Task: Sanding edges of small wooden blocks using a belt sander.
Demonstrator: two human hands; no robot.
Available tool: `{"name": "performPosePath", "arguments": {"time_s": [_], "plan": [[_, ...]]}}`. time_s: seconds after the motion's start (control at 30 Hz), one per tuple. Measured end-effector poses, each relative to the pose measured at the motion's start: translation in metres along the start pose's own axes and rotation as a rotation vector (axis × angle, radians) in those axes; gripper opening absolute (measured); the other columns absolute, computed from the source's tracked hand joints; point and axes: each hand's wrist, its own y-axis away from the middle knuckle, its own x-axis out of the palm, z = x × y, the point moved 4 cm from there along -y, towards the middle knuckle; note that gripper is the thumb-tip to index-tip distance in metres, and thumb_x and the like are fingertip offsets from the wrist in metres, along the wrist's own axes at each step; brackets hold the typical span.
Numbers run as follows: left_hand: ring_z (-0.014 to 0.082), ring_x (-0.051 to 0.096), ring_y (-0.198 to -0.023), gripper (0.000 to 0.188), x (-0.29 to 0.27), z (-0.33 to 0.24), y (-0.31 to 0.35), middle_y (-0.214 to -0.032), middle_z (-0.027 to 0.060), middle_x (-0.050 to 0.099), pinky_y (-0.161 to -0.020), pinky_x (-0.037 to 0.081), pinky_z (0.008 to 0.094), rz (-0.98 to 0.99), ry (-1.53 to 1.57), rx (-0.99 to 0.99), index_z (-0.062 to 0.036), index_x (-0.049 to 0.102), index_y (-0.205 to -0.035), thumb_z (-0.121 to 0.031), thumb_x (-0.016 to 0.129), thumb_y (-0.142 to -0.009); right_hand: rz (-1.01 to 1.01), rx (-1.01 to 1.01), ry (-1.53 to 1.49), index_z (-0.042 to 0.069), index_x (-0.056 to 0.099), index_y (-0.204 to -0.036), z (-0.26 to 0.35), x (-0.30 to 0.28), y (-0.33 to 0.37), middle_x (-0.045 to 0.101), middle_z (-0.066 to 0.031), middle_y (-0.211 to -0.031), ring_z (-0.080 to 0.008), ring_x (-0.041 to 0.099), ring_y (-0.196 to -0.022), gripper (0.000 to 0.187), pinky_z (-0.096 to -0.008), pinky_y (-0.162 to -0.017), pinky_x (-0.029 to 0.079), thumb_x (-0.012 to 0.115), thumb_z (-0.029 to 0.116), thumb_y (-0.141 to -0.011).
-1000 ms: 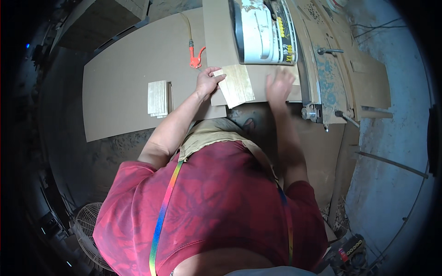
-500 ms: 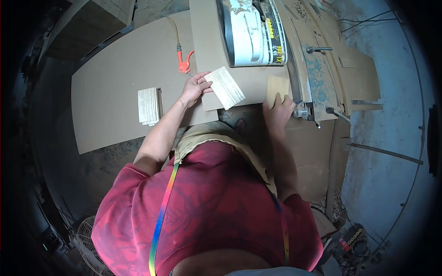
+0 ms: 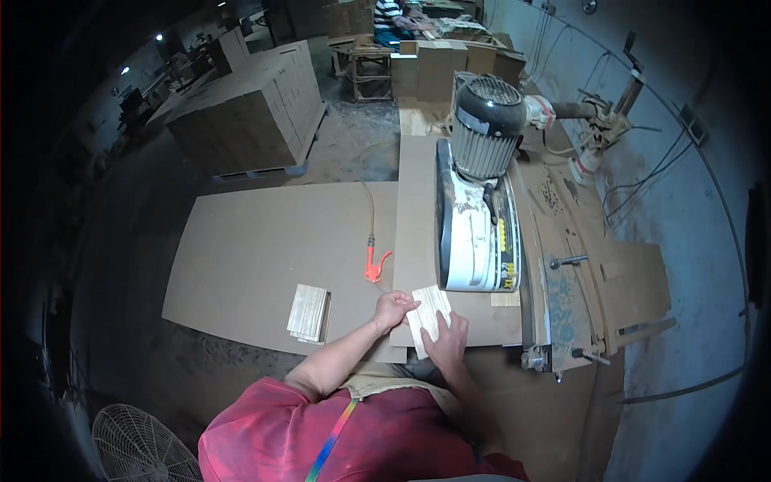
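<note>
A small striped, pale wooden board [image 3: 427, 309] is tilted between my hands at the front of the work table. My left hand [image 3: 393, 310] pinches its left edge, fingers closed. On the lower right part of the same board lies my right hand [image 3: 448, 341], gripping it with fingers and thumb. To the left, a stack of similar wooden boards [image 3: 307, 312] rests on the brown sheet. A red air blow gun [image 3: 374, 267] with a thin hose lies just beyond my left hand. Another wooden board [image 3: 505, 299] shows partly at the near edge of the white machine housing.
The machine, a white housing [image 3: 470, 249] with a finned motor [image 3: 486, 132], stands just beyond my hands. Metal clamp handles [image 3: 569, 262] stick out at the right. A large wooden crate [image 3: 241, 120] is at the far left, a wire fan [image 3: 144, 446] near left.
My right hand has left the board by the machine and moved left onto the board in my left hand. That other board is now mostly under the housing. The view has tilted up.
</note>
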Motion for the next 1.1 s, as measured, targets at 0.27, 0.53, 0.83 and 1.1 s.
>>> {"name": "performPosePath", "arguments": {"time_s": [0.27, 0.53, 0.83, 1.1], "plan": [[0.0153, 0.067, -0.063, 0.011, -0.011, -0.001, -0.005, -0.084, 0.0078, 0.072, -0.057, 0.06, 0.0279, -0.056, -0.03, -0.05, 0.0009, 0.072, -0.102, -0.008, 0.079, -0.1, -0.145, 0.076, 0.247, 0.006, 0.075, -0.126, -0.052, -0.07, 0.05, 0.063, -0.024, -0.129, -0.0449, 0.058, -0.109, 0.052, -0.0576, -0.095, 0.053, 0.084, 0.027, -0.079], [0.016, 0.069, -0.068, 0.015, -0.013, -0.003, -0.001, -0.091, 0.0094, 0.071, -0.065, 0.064, 0.0267, -0.002, -0.111, -0.164, 0.0044, 0.069, -0.118, -0.005, 0.07, -0.105, -0.222, 0.09, 0.502, 0.0, 0.072, -0.136, -0.141, -0.043, 0.019, 0.068, -0.024, -0.124, -0.0428, 0.064, -0.102, 0.047, -0.0521, -0.092, 0.056, 0.069, 0.014, -0.091], [0.0154, 0.07, -0.067, 0.016, 0.026, -0.012, 0.019, -0.091, 0.0102, 0.072, -0.064, 0.065, 0.0247, 0.025, -0.071, -0.148, 0.0064, 0.069, -0.119, -0.005, 0.069, -0.107, -0.244, 0.11, 0.023, 0.005, 0.071, -0.137, -0.043, -0.056, -0.017, 0.068, -0.0234, -0.125, -0.0427, 0.062, -0.114, 0.054, -0.0522, -0.095, 0.056, 0.081, 0.025, -0.088], [0.021, 0.075, -0.071, 0.017, 0.059, -0.006, 0.03, -0.089, 0.0128, 0.074, -0.066, 0.065, 0.0309, 0.295, 0.157, -0.159, 0.0018, 0.074, -0.113, -0.012, 0.075, -0.103, -0.088, 0.098, 0.129, 0.009, 0.076, -0.138, -0.022, -0.069, 0.039, 0.062, -0.0289, -0.137, -0.0455, 0.061, -0.112, 0.059, -0.0501, -0.093, 0.057, 0.088, 0.032, -0.085]]}}
